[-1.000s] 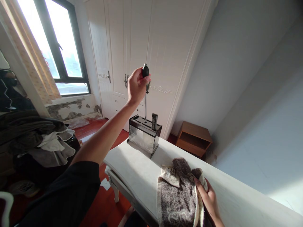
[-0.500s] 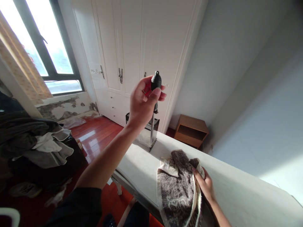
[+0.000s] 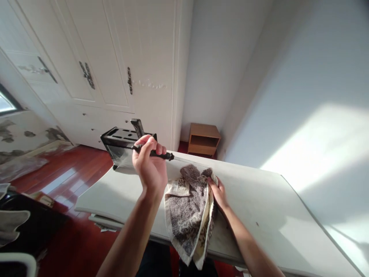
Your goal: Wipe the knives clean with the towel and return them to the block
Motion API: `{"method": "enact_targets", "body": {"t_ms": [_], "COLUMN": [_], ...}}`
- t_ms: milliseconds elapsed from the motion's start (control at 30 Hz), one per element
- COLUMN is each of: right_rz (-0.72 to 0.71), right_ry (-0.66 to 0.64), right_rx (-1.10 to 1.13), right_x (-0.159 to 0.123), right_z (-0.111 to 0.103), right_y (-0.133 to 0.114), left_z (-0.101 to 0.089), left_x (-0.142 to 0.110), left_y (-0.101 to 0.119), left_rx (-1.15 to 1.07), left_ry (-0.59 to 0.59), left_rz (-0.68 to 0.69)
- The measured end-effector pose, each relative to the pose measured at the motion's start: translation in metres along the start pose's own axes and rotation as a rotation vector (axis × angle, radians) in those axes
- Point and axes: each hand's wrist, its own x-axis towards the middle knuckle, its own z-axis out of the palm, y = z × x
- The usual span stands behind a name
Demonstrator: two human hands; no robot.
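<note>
My left hand (image 3: pixel 151 161) is closed round the black ribbed handle of a sharpening steel (image 3: pixel 165 155). Its thin grey rod points right, above the table and just beyond the towel, and its tip is hard to make out. A brown and cream towel (image 3: pixel 187 211) hangs folded from my right hand (image 3: pixel 218 192), which pinches its upper right edge. Left of my left hand stands a black-topped knife block (image 3: pixel 119 144) with slots. A black handle (image 3: pixel 137 127) rises behind my fingers; its lower part is hidden.
Beneath both hands runs a long white table (image 3: pixel 248 215). Beyond it stand a white wardrobe (image 3: pixel 150 50) and a small brown wooden cabinet (image 3: pixel 204 139). A wall (image 3: pixel 302 96) borders the right side. Dark furniture with cloth (image 3: pixel 11 227) on it sits at lower left.
My left hand has lowered the sharpening steel and turned it from upright to nearly level, rod pointing right. The view has swung right. My right hand keeps hold of the towel.
</note>
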Motion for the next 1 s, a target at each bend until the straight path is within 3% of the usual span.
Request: {"method": "enact_targets", "body": {"t_ms": [233, 433, 633, 833, 900, 1000], "right_rz": [0.357, 0.536, 0.494, 0.386, 0.385, 0.405], "right_ry": [0.239, 0.153, -0.018, -0.127, -0.131, -0.103], "right_rx": [0.346, 0.502, 0.572, 0.933, 0.964, 0.934], "right_x": [0.006, 0.014, 0.021, 0.018, 0.018, 0.019], "right_z": [-0.009, -0.02, -0.027, -0.018, -0.014, -0.012], "right_y": [-0.008, 0.004, 0.007, -0.015, -0.019, -0.022], "left_z": [-0.008, -0.016, -0.016, -0.009, -0.006, -0.004], "left_x": [-0.031, -0.052, -0.068, -0.085, -0.091, -0.096], "left_y": [-0.05, -0.092, -0.119, -0.149, -0.156, -0.164], "left_rx": [-0.084, -0.015, -0.082, -0.258, -0.197, -0.015], "left_ry": [0.167, 0.146, 0.136, 0.348, 0.338, 0.232], "left_rz": [-0.118, -0.253, -0.347, -0.486, -0.505, -0.479]}}
